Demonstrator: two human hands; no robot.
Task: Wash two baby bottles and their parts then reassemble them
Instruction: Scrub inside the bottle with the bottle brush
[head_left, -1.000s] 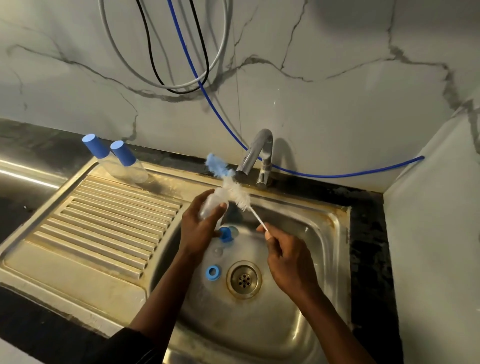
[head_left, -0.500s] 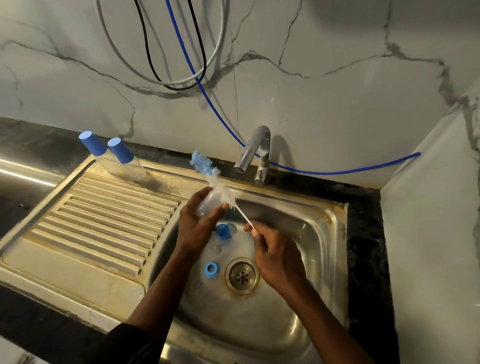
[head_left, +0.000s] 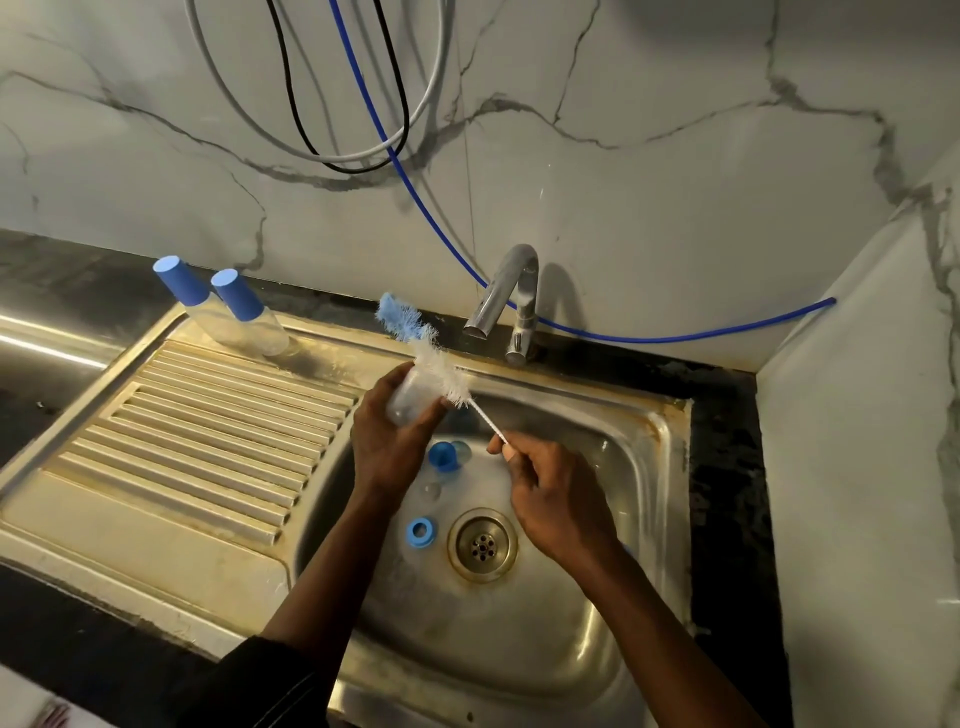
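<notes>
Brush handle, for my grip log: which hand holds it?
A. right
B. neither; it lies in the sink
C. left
A: the right hand pinches the brush by its thin handle, while the left hand grips the bottle.

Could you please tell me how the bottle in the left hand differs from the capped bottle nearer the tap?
The held bottle shows no cap; the capped bottle wears a blue cap. The held bottle is gripped by the left hand over the sink; the capped bottle stands untouched at the drainboard's back edge. The bottle brush lies against the held bottle only. Both are clear.
</notes>
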